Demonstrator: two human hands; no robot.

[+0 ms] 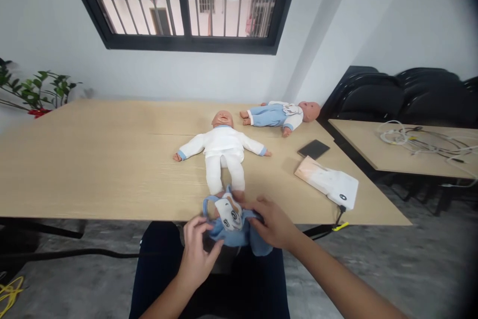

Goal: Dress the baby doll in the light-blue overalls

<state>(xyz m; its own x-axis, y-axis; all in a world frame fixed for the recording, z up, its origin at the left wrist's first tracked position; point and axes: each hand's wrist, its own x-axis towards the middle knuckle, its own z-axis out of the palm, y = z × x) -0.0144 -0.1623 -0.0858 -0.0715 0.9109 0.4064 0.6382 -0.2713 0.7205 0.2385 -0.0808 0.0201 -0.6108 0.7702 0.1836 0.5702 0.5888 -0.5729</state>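
A baby doll in a white long-sleeved top and white leggings lies on its back with arms spread, its feet toward me at the table's front edge. Small light-blue doll overalls with a white animal-face bib are bunched at its feet and hang over that edge. My left hand pinches the left side of the overalls between thumb and fingers. On the right side, my right hand grips the blue cloth. The doll's feet are partly hidden behind the overalls.
A second doll in blue overalls lies at the back right of the wooden table. Nearer are a dark flat phone-like object and a white device with a cable. A side table holds coiled cables.
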